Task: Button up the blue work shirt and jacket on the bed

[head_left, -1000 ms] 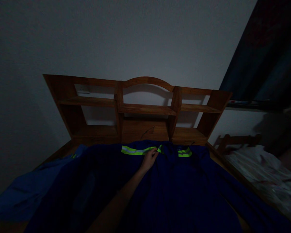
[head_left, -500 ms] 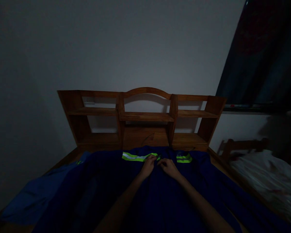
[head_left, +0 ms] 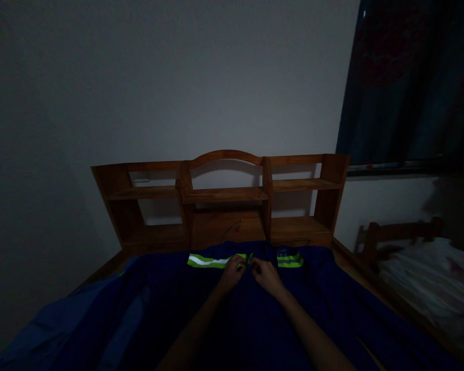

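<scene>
A dark blue work jacket (head_left: 255, 309) lies spread out in front of me, its sleeves reaching to both sides. Across its chest run yellow-green reflective strips (head_left: 206, 261), broken at the middle by the front opening. My left hand (head_left: 233, 270) pinches the cloth at the inner end of the left strip, fingers curled. Close beside it, my right hand (head_left: 266, 273) is closed on the other edge of the front opening. A small bit of green strip shows between the fingertips. Dim light hides whether a button or zip is there.
Behind the jacket stands a wooden headboard with shelves (head_left: 226, 196) against a pale wall (head_left: 216, 77). A lighter blue cloth (head_left: 54, 324) lies at the left. On the right are a white plastic-like heap (head_left: 436, 278), a wooden chair-like frame (head_left: 402, 229) and a dark window (head_left: 402, 103).
My view has tilted and turned slightly, so the headboard sits lower and further left. Both hands stay at the jacket's front; the fingers have shifted a little on the cloth.
</scene>
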Demonstrator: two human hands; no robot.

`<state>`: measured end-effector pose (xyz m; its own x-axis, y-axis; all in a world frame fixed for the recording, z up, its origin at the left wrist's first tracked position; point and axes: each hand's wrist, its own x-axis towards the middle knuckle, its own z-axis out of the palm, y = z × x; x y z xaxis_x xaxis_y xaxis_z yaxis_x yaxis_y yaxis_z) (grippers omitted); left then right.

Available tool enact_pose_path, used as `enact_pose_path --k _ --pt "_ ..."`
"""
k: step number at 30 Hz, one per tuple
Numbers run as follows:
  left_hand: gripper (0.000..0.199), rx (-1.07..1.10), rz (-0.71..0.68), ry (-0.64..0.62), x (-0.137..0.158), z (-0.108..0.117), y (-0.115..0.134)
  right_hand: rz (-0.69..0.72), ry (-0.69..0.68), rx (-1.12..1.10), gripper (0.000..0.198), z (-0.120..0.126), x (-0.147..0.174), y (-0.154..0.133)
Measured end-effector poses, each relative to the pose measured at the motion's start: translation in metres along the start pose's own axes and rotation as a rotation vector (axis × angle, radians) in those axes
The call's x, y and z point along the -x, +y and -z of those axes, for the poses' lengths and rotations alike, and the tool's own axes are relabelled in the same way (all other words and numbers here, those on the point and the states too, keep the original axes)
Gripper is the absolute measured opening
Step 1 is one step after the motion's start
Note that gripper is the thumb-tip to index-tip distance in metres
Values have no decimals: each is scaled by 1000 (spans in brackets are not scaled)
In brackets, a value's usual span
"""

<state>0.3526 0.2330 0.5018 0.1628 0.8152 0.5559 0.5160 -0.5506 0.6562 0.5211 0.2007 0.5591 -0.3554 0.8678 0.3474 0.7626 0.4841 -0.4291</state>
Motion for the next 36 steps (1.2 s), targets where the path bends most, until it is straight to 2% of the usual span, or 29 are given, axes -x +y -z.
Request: enact_pose_path --k 8,12,17,23,32,36 --pt "12 -174 -88 9 0 -14 -14 27 14 23 21 -4 -6 12" --pt "9 -180 -71 -1 1 -11 -8 66 55 51 13 -4 -5 12" --pt "12 -21 64 52 12 -1 10 104 54 -4 11 -5 -2 11" --pt "15 174 193 111 18 7 15 146 75 -208 10 -13 -8 16" --pt "14 401 200 149 16 5 11 177 93 -359 16 -15 -13 18" --pt "14 399 195 159 17 5 11 152 71 -413 14 -17 -15 19"
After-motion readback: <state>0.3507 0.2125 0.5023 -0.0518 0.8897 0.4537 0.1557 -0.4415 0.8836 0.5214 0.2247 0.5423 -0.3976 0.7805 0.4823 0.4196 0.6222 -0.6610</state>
